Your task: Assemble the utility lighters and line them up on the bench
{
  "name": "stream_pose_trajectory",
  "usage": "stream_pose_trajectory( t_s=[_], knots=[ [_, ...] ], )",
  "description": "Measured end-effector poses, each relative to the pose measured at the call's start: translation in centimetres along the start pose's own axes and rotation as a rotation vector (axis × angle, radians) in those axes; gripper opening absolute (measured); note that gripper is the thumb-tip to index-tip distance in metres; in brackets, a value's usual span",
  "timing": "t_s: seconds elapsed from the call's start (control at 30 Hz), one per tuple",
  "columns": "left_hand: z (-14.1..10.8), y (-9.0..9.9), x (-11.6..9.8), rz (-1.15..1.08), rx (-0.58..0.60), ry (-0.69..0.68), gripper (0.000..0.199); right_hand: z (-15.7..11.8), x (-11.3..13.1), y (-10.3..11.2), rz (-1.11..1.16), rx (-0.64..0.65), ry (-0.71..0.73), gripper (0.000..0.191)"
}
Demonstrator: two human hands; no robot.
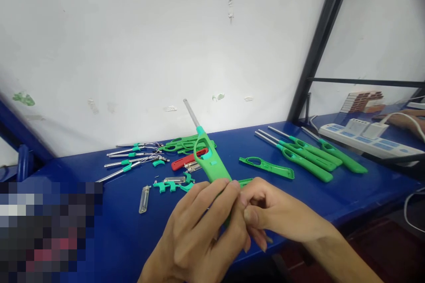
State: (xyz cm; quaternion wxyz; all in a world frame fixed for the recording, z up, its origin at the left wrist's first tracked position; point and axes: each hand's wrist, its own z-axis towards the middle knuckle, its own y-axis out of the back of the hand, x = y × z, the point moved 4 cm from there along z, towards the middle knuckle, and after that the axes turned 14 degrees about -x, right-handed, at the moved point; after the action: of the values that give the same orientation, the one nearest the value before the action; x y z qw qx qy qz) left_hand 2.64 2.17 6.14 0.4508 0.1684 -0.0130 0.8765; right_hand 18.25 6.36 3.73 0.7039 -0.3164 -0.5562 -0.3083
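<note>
A green lighter [214, 166] with a metal tube points up and to the left, its lower end inside my left hand [202, 234]. The fingers of that hand are wrapped round the handle. My right hand [265, 212] touches the left fingertips at the lower end of the handle, its thumb and index finger pressed together; whatever lies between them is hidden. Just behind the hands, part of another green piece [245, 182] shows. A green half shell [267, 168] lies open on the blue table [116, 230] to the right.
Several green lighters [308, 163] lie at the right. Metal tubes with wires [128, 166], teal triggers [171, 185], clear tanks [144, 199], green shells [179, 143] and a red piece [187, 159] lie left and behind. A power strip [375, 141] and another person's hand [403, 119] are far right.
</note>
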Motion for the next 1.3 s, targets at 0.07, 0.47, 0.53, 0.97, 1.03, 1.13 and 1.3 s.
stream_pose_trajectory(
  t_s=[0.07, 0.47, 0.53, 0.97, 1.03, 1.13, 1.3],
  knots=[
    [0.1, 0.0, 0.6, 0.011, 0.029, 0.050, 0.025, -0.2, 0.4, 0.1, -0.030, -0.009, -0.062, 0.054],
    [-0.1, 2.8, 7.2, 0.510, 0.211, 0.245, 0.038, -2.2, 1.7, 0.8, -0.200, -0.130, -0.135, 0.034],
    [-0.2, 2.6, 6.7, 0.549, 0.210, 0.232, 0.040, -1.1, 0.8, 0.0, 0.074, -0.064, -0.160, 0.072],
    [-0.7, 1.2, 6.6, 0.583, 0.301, 0.404, 0.040, -0.5, -1.2, -2.4, 0.746, -0.214, -0.178, 0.086],
    [-0.7, 1.0, 6.5, 0.587, 0.296, 0.423, 0.051, -0.1, -1.4, -1.4, 0.709, -0.347, -0.148, 0.082],
    [-0.5, 0.9, 6.3, 0.588, 0.254, 0.426, 0.049, 0.6, -1.1, 1.0, 0.674, -0.558, -0.035, 0.078],
    [-1.3, 0.5, 6.5, 0.498, 0.337, 0.433, 0.034, 0.3, 0.0, 3.7, 0.620, -0.725, 0.069, 0.067]
  ],
)
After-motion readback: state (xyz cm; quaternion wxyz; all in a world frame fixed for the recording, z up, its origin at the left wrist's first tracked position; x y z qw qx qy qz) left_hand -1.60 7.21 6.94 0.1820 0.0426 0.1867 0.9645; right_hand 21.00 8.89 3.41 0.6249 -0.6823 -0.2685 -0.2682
